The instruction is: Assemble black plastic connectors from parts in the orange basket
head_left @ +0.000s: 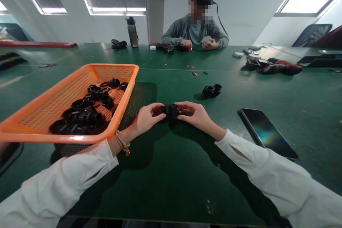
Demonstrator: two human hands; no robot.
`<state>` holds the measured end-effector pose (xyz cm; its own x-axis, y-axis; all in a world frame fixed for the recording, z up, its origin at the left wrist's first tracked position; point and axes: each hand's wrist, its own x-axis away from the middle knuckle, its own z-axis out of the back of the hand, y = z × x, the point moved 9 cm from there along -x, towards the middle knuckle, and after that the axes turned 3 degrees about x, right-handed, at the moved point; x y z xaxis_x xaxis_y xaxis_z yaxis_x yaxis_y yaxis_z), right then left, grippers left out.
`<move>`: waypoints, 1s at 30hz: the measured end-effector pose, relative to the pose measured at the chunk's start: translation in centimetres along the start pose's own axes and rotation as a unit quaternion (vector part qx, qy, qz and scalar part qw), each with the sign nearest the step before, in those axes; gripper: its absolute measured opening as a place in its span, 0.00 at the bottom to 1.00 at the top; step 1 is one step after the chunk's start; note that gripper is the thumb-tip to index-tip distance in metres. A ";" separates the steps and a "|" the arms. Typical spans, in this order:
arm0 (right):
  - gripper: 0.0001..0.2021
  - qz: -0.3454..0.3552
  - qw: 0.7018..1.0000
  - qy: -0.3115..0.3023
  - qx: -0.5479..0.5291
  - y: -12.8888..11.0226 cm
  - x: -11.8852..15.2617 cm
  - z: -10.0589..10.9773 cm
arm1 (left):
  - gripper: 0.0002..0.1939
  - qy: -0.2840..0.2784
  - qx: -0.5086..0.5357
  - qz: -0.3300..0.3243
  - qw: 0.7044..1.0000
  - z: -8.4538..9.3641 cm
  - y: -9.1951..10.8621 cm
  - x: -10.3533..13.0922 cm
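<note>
Item in hand: one black threaded fitting, held low over the green table between my left hand and my right hand. My fingers on both sides are clamped on its two ends, thumbs and forefingers opposed, a hold that seems suited to turning one half against the other. Stock, left: one orange mesh basket, its near end raised so the black fittings inside lie toward my side; I count about a dozen, though they overlap too much for an exact figure. Ahead and right of my hands: one pair of black fittings touching each other, set apart from the basket, likely to keep them separate from the loose stock. Right: one dark phone lying flat, screen up, clear of my sleeve. Far side: one person seated, both hands together at small parts; one dark bottle standing upright; one red-and-black bundle.
</note>
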<state>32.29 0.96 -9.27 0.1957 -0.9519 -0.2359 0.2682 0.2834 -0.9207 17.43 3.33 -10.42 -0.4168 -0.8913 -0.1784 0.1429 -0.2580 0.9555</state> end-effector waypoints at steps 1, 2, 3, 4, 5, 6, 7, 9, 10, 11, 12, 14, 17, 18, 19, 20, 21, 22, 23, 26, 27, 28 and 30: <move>0.19 0.006 1.000 0.004 -0.002 0.0 0.0 0.0 | 0.18 -0.001 -0.002 -0.001 1.000 0.0 0.1 0.0; 0.18 0.012 1.000 0.009 -0.002 -0.1 0.0 0.1 | 0.18 -0.001 -0.003 -0.002 1.000 0.0 0.1 0.0; 0.18 0.019 1.000 0.015 0.000 -0.3 0.0 0.2 | 0.18 -0.001 -0.006 -0.004 1.000 0.0 0.2 0.0; 0.17 0.025 0.999 0.020 0.003 -0.4 0.0 0.2 | 0.18 0.000 -0.008 -0.005 1.000 0.0 0.3 0.0; 0.17 0.029 0.999 0.021 0.007 -0.5 0.0 0.2 | 0.18 0.002 -0.011 -0.006 1.000 0.1 0.3 0.0; 0.17 0.031 0.999 0.020 0.010 -0.6 0.0 0.2 | 0.18 0.003 -0.012 -0.007 1.000 0.1 0.3 0.0; 0.18 0.029 0.999 0.018 0.012 -0.7 0.0 0.1 | 0.18 0.002 -0.013 -0.007 1.000 0.1 0.3 0.0; 0.20 0.022 1.000 0.014 0.008 -0.6 -0.1 0.0 | 0.18 0.001 -0.015 -0.004 1.000 0.0 0.2 0.1; 0.21 0.018 1.000 0.013 0.004 -0.6 -0.1 0.0 | 0.18 0.000 -0.017 -0.004 1.000 0.0 0.2 0.1; 0.21 0.016 1.000 0.013 -0.001 -0.5 -0.1 0.0 | 0.18 -0.001 -0.019 -0.003 1.000 0.0 0.2 0.1; 0.21 0.015 1.000 0.014 -0.004 -0.5 -0.1 0.0 | 0.18 -0.001 -0.021 -0.004 1.000 0.0 0.2 0.0; 0.21 0.015 1.000 0.016 -0.002 -0.5 -0.1 0.0 | 0.18 -0.004 -0.024 -0.005 1.000 0.0 0.3 0.0; 0.19 0.013 1.000 0.014 0.010 -0.6 -0.1 0.0 | 0.16 -0.009 -0.031 -0.009 0.999 -0.2 0.5 0.0; 0.18 0.012 1.000 0.012 0.014 -0.7 -0.1 0.0 | 0.15 -0.010 -0.034 -0.011 0.999 -0.2 0.6 0.0; 0.17 0.011 1.000 0.009 0.018 -0.7 0.0 -0.1 | 0.15 -0.010 -0.037 -0.012 0.999 -0.2 0.6 0.0; 0.17 0.010 1.000 0.007 0.021 -0.7 0.0 -0.1 | 0.15 -0.010 -0.039 -0.014 0.999 -0.2 0.7 0.0; 0.17 0.009 1.000 0.006 0.023 -0.7 0.0 -0.1 | 0.15 -0.010 -0.039 -0.015 0.999 -0.2 0.7 0.0; 0.17 0.009 1.000 0.007 0.024 -0.7 0.0 -0.1 | 0.15 -0.010 -0.039 -0.015 0.999 -0.2 0.6 0.0; 0.17 0.010 1.000 0.009 0.025 -0.6 0.0 -0.1 | 0.14 -0.011 -0.037 -0.015 0.999 -0.2 0.6 0.0; 0.17 0.011 1.000 0.013 0.023 -0.4 -0.1 -0.1 | 0.15 -0.014 -0.031 -0.010 0.999 -0.3 0.4 -0.1; 0.17 0.011 1.000 0.013 0.022 -0.3 -0.1 -0.1 | 0.15 -0.014 -0.030 -0.010 0.999 -0.3 0.3 -0.1; 0.17 0.009 1.000 0.013 0.021 -0.2 -0.1 -0.1 | 0.15 -0.015 -0.029 -0.010 0.999 -0.3 0.3 -0.1; 0.17 0.007 1.000 0.014 0.020 -0.1 -0.1 -0.1 | 0.15 -0.014 -0.029 -0.011 0.999 -0.3 0.2 -0.2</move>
<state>32.18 1.07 -9.18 0.1727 -0.9508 -0.2573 0.3029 0.2999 -0.9046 17.77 3.31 -10.24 -0.4453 -0.8747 -0.1912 0.1845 -0.2986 0.9364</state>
